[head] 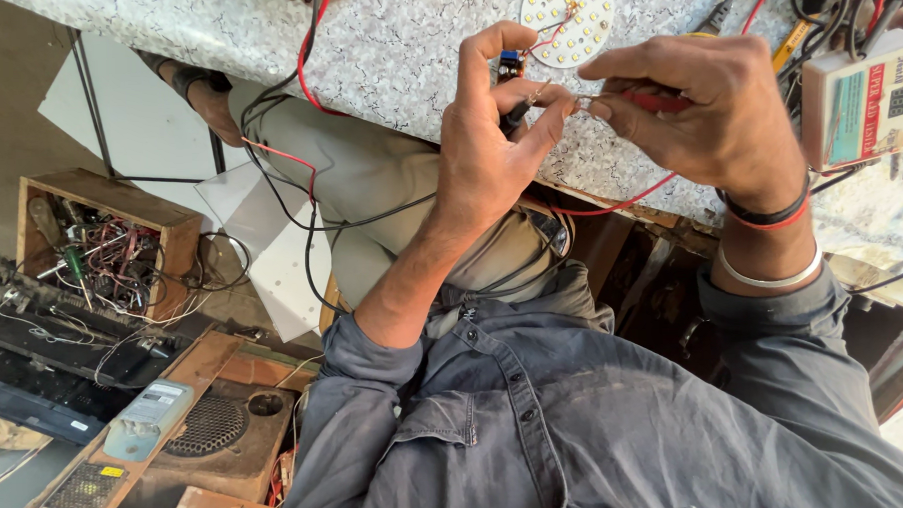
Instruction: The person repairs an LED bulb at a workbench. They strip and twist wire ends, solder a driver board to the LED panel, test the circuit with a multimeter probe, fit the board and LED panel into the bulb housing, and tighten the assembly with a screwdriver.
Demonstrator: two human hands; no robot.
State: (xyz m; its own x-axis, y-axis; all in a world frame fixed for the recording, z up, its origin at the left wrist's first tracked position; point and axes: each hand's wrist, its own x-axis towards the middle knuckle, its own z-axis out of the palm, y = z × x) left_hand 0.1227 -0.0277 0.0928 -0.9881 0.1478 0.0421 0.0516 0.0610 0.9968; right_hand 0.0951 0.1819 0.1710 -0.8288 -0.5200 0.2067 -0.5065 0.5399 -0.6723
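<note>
Grey shirt (577, 420) fills the near foreground. Far beyond it, a speckled worktop (384, 46) carries a round white LED disc (568, 8). Left hand (492, 132) and right hand (706, 100) are each closed in a pinch on thin wire leads (556, 98): judged light, limp, easily snapped, best gripped by the insulation.

Grey-blue button-up work shirt (577, 420), smudged and creased, dark buttons running down the placket, chest pocket at seven o'clock. Sleeves are rolled above both forearms. On the right wrist (766, 243) at three o'clock: a black-and-red band, then a plain silver bangle. Light khaki trousers (369, 177) above.
</note>
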